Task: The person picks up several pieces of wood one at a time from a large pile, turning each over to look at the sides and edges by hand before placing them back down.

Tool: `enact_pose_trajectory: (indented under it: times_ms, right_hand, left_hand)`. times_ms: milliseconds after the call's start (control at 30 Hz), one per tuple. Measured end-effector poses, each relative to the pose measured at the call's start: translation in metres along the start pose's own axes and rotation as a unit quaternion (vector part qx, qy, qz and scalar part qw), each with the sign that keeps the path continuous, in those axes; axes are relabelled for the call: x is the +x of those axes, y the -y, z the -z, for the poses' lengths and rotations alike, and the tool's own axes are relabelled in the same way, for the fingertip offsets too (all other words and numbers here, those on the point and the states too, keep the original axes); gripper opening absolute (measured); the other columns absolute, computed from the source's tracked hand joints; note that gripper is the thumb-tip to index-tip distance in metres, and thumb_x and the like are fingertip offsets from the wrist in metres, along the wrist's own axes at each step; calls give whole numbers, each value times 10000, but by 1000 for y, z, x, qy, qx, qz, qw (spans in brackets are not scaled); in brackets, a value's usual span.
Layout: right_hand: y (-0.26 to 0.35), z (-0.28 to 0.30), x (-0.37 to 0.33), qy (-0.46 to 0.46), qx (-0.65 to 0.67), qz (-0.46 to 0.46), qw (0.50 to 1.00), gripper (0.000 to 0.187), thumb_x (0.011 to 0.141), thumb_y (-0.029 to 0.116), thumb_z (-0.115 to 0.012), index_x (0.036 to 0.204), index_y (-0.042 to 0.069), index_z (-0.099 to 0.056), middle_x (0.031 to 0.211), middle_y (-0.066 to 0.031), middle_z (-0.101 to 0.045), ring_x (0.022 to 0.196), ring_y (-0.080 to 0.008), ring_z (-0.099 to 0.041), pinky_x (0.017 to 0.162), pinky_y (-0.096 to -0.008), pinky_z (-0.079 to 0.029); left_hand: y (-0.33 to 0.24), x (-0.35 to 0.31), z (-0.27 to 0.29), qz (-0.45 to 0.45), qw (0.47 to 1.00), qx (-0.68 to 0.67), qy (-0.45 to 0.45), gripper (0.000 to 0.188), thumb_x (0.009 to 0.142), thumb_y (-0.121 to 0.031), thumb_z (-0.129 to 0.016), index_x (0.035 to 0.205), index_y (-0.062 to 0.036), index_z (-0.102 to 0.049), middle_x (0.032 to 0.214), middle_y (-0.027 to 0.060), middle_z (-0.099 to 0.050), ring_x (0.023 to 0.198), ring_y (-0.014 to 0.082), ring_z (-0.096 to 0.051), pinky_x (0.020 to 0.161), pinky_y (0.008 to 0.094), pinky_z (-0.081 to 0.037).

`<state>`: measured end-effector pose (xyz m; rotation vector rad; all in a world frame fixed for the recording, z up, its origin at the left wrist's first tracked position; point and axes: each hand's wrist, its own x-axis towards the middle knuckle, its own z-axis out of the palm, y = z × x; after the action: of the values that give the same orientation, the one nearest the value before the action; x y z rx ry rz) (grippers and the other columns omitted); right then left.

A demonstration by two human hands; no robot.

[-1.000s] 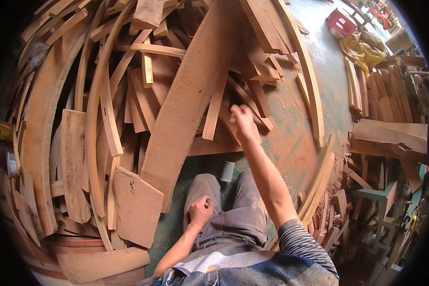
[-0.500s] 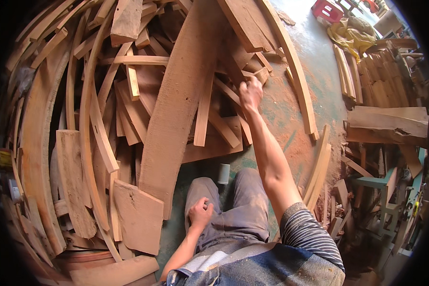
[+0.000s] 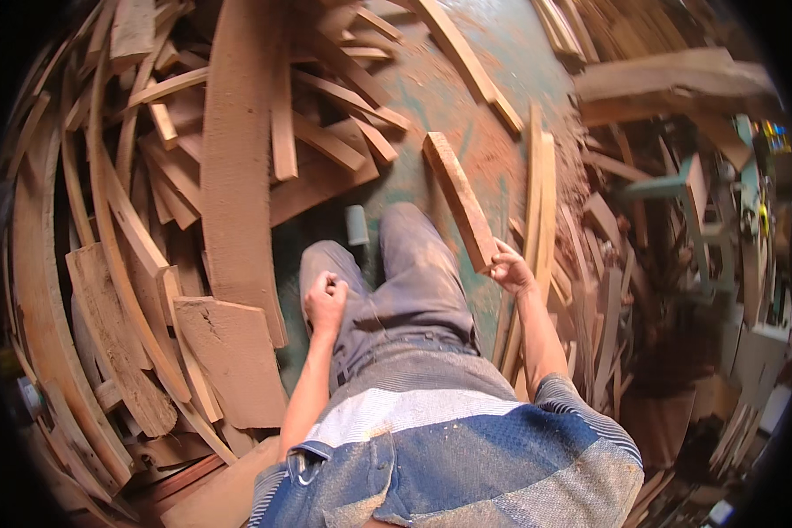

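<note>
My right hand (image 3: 511, 268) grips the lower end of a short squared wood strip (image 3: 459, 202), fingers and thumb around it. The strip slants up and to the left over the floor, its far end free. My left hand (image 3: 326, 302) lies on my left thigh, its fingers curled into a loose fist with nothing visible in them. A wide brown plank (image 3: 239, 150) leans in the wood pile to the left of my knees. Near its lower end stands a broad offcut (image 3: 231, 361) with a slanted edge.
Long curved boards (image 3: 40, 264) and many offcuts crowd the left side. A pale cylinder (image 3: 356, 225) is on the floor beyond my knees. Narrow strips (image 3: 541, 194) lie to the right, before a thick rough slab (image 3: 669, 81) and a green metal frame (image 3: 691, 189).
My right hand has come back from the far pile to my right side, bringing the wood strip with it. The view has shifted; my left hand stays on my thigh.
</note>
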<state>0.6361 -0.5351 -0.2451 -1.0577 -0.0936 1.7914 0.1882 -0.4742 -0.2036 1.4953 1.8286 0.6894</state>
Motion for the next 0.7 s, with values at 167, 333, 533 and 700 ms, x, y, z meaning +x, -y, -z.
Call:
enact_pose_trajectory:
  times_ms: [167, 333, 533, 700]
  right_hand:
    - [-71, 19, -97, -4, 133, -17, 991, 635, 905, 287, -636, 1463, 50, -448, 1298, -134, -630, 1168, -284, -615, 983, -461, -502]
    - [-111, 36, -99, 6, 222, -45, 974, 696, 907, 536, -662, 1353, 15, -547, 1188, -223, -656, 1023, -349, -675, 933, -483, -524]
    - [-120, 24, -93, -69, 187, 18, 980, 669, 858, 430, -752, 1343, 23, -534, 1145, -204, -662, 944, -294, -691, 832, -393, -577]
    - [-106, 4, -126, -38, 130, 97, 986, 765, 799, 429, -787, 1386, 54, -471, 1103, -171, -658, 876, -243, -686, 794, -349, -581]
  left_hand:
    - [2, -12, -5, -13, 1000, -14, -2, 229, 790, -208, -720, 953, -50, -686, 642, 64, -643, 586, 169, -618, 615, 331, -488]
    - [8, -14, -12, -53, 998, -1, 18, 248, 788, -212, -729, 973, -49, -699, 681, 65, -663, 619, 149, -630, 644, 314, -499]
    - [3, -17, -14, -56, 997, 29, 52, 241, 799, -210, -723, 971, -42, -704, 727, 64, -683, 656, 143, -641, 666, 301, -508]
    - [-3, -22, -18, -75, 995, 37, 56, 244, 800, -204, -724, 972, -33, -702, 735, 62, -684, 658, 147, -642, 667, 299, -508]
